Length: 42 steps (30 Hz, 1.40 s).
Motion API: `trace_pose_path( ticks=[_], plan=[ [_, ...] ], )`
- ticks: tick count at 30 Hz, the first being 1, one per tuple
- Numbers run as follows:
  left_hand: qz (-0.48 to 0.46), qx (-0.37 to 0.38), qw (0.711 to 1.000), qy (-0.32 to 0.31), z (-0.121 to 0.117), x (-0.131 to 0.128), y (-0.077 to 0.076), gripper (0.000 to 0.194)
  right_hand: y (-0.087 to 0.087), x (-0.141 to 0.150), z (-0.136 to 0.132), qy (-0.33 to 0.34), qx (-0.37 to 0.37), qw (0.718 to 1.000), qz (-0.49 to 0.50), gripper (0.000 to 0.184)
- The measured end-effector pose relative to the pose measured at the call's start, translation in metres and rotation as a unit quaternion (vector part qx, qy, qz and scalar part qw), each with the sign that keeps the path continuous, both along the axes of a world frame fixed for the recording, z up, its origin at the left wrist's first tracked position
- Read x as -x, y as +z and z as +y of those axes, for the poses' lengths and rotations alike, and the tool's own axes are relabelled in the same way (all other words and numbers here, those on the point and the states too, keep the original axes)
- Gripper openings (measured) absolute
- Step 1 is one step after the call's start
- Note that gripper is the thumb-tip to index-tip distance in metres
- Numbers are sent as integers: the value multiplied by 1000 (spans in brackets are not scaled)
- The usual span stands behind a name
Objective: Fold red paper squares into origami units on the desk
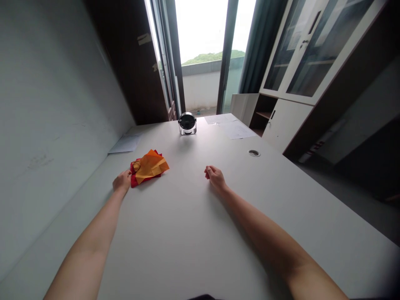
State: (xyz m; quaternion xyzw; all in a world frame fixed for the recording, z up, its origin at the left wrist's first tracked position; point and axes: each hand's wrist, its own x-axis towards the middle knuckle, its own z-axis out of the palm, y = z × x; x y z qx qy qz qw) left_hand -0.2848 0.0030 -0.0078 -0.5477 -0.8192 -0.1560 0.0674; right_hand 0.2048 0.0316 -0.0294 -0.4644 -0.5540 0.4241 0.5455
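At the left of the white table [175, 225], my left hand [121, 181] is closed, its fingertips pinching the left edge of a red, thin, cloth-like or paper-like sheet [133, 181]. A creased orange sheet [152, 165] lies over the red one, its corners fanned out. Near their left side rests a thin dark loop [136, 166], perhaps a band or a cord. Toward the middle of the table my right hand [215, 176] rests in a loose fist on its side, apart from the sheets. Nothing shows in its curled fingers.
A round black device on a silver stand [187, 123] is at the far end of the table. White papers lie at the far right [239, 131] and by the left wall [125, 143]. A round cable hole [254, 153] sits toward the right edge. Cabinets [290, 121] stand beyond.
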Motion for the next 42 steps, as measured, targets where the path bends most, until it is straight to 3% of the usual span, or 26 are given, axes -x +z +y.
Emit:
trace_pose_path(
  ticks=[5,11,14,16,20,24,26,32,36,42],
  plan=[
    [-10,5,1000,22,2,-3,3,22,-3,0,2,3,1,1000,-8,46],
    [-14,-139,990,4,-1,-22,11,23,-1,1,1,-2,1,1000,-27,43],
    [-16,-194,980,-49,2,-58,19,22,2,1,-2,-27,-13,997,-71,40],
    [-28,-201,971,-126,3,-94,21,20,4,0,-6,-46,-33,991,-121,39],
    [-69,-118,940,-313,-2,-174,12,19,9,-4,-7,-71,-106,961,-244,37],
    [-60,-54,915,-394,-4,-217,-1,21,11,-9,-2,-84,-137,939,-304,34],
    [-56,-40,920,-385,-1,-216,-6,22,10,-10,1,-80,-130,937,-313,33],
    [-64,-40,950,-304,13,-179,-11,21,3,-8,3,-49,-117,932,-341,32],
    [-66,-41,958,-275,14,-174,-13,21,1,-7,2,-42,-107,923,-367,31],
    [-54,-36,936,-347,8,-190,-15,26,8,1,-4,-13,-115,874,-471,26]
  ],
)
